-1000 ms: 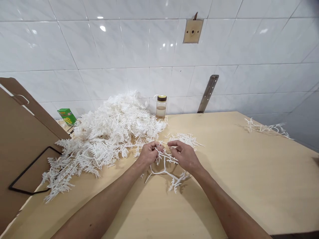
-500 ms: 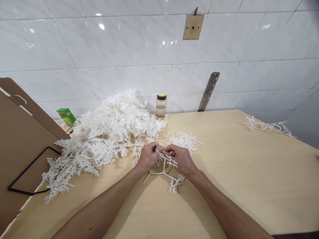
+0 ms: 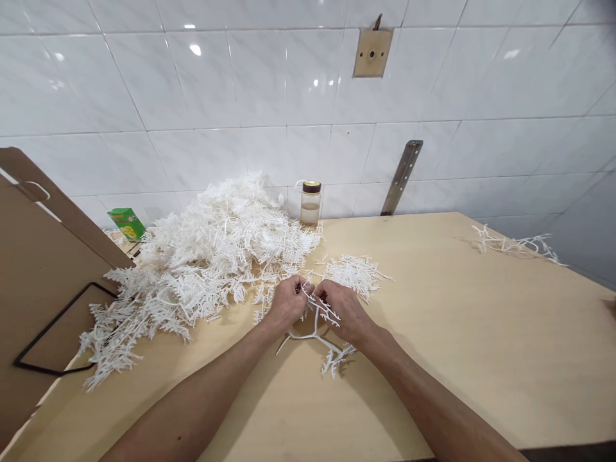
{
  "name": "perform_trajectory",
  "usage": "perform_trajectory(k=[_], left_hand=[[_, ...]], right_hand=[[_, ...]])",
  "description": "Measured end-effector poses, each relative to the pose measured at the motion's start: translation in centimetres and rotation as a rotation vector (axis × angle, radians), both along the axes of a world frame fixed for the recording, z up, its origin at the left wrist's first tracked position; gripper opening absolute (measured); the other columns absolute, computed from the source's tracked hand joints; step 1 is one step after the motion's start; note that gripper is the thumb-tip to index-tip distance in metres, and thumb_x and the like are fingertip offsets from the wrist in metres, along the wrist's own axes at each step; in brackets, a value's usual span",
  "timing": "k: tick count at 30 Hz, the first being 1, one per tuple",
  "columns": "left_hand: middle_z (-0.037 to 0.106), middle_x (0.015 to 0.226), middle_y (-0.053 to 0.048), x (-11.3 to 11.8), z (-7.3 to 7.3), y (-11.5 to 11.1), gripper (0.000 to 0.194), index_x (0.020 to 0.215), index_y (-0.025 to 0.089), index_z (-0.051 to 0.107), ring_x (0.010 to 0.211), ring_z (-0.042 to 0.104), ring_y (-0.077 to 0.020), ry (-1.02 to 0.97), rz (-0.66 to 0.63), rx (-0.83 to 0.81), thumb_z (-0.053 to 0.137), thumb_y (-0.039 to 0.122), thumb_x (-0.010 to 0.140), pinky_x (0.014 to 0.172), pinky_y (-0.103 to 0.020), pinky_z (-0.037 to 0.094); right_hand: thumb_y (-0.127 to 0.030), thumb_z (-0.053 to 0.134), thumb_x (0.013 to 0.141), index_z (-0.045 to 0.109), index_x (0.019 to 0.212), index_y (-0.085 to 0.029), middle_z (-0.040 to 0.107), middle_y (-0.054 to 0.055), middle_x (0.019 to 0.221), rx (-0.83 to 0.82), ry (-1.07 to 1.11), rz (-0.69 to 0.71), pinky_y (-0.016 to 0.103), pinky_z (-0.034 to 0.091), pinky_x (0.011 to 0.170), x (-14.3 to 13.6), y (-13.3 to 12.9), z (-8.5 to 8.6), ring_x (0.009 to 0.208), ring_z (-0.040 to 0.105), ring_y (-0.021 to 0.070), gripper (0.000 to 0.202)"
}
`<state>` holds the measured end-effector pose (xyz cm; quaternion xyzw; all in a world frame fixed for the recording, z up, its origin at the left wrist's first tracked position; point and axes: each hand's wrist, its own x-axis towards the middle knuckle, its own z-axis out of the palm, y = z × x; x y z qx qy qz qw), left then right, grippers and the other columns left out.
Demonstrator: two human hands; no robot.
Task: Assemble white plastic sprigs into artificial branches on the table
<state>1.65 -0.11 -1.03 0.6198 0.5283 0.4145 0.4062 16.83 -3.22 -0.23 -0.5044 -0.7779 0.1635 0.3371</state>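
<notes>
A white plastic branch (image 3: 315,324) with forked twigs is held up over the table between my two hands. My left hand (image 3: 287,300) is closed on its upper end, thumb and fingers pinched together. Close beside it, my right hand (image 3: 341,307) pinches the same branch near its tip; the fingertips are partly hidden. The lower fork of the branch hangs toward me. Just behind my hands lies a small heap of white sprigs (image 3: 355,273). To the left rises a large pile of white branches (image 3: 216,244).
A lidded bottle (image 3: 310,204) stands by the tiled wall, with a green box (image 3: 127,223) at the back left. A brown cardboard panel (image 3: 52,276) with a black wire loop leans at the left. Several bare stems (image 3: 517,244) lie at the right edge of the table (image 3: 481,333).
My right hand's fingers have curled in closer at the branch tip. The branch is nearly in the same place, and my left hand has hardly moved.
</notes>
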Motion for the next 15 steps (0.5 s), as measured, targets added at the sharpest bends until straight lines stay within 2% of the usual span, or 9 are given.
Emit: perform_trajectory(k=[3, 5, 6, 8, 11, 15], left_hand=[[0.053, 0.059, 0.003, -0.6, 0.4, 0.6, 0.017, 0.065, 0.018, 0.056, 0.056, 0.047, -0.0113, 0.045, 0.082, 0.064, 0.057, 0.029, 0.077, 0.053, -0.022, 0.035], [0.051, 0.058, 0.003, -1.2, 0.9, 1.1, 0.018, 0.064, 0.018, 0.056, 0.054, 0.044, -0.0108, 0.04, 0.21, 0.072, 0.055, 0.029, 0.078, 0.051, -0.021, 0.033], [0.05, 0.057, 0.003, -1.5, 1.1, 1.3, 0.018, 0.065, 0.018, 0.056, 0.053, 0.043, -0.0104, 0.028, 0.202, 0.096, 0.056, 0.03, 0.078, 0.051, -0.021, 0.032], [0.05, 0.057, 0.004, -1.7, 1.4, 1.4, 0.021, 0.068, 0.018, 0.059, 0.053, 0.044, -0.0098, -0.042, 0.099, 0.124, 0.059, 0.036, 0.078, 0.051, -0.021, 0.034], [0.053, 0.056, 0.004, -1.4, 1.2, 1.1, 0.026, 0.072, 0.017, 0.063, 0.05, 0.046, -0.0096, -0.111, -0.052, 0.05, 0.062, 0.042, 0.077, 0.049, -0.021, 0.036], [0.045, 0.047, 0.006, -0.9, 0.9, 0.5, 0.031, 0.07, 0.016, 0.064, 0.041, 0.041, -0.0075, -0.127, -0.044, -0.028, 0.063, 0.047, 0.076, 0.043, -0.02, 0.034]], right_hand=[[-0.018, 0.054, 0.079, 0.053, 0.075, -0.019, 0.061, 0.0, 0.067, -0.076, -0.073, 0.003, 0.024, 0.035, 0.057, -0.2, -0.3, 0.3, 0.06, 0.051, 0.0135, 0.005], [-0.022, 0.052, 0.082, 0.051, 0.069, -0.02, 0.057, -0.001, 0.061, -0.108, -0.086, -0.003, 0.024, 0.032, 0.052, -0.3, -0.3, 0.6, 0.054, 0.047, 0.0123, 0.013], [-0.023, 0.05, 0.084, 0.05, 0.068, -0.02, 0.056, -0.002, 0.06, -0.102, -0.076, -0.02, 0.024, 0.032, 0.052, -0.2, -0.2, 0.7, 0.054, 0.046, 0.0121, 0.016], [-0.023, 0.049, 0.084, 0.054, 0.071, -0.02, 0.059, -0.001, 0.064, -0.066, -0.008, -0.092, 0.024, 0.036, 0.054, 0.2, 0.3, 0.6, 0.056, 0.049, 0.0125, 0.014], [-0.024, 0.054, 0.079, 0.061, 0.082, -0.021, 0.065, 0.0, 0.071, -0.043, 0.184, -0.241, 0.026, 0.043, 0.056, 1.3, 1.2, 0.1, 0.057, 0.056, 0.0136, 0.008], [-0.036, 0.055, 0.082, 0.061, 0.083, -0.021, 0.063, -0.001, 0.063, -0.024, 0.307, -0.372, 0.028, 0.048, 0.056, 3.3, 2.1, -0.2, 0.049, 0.056, 0.0137, 0.017]])
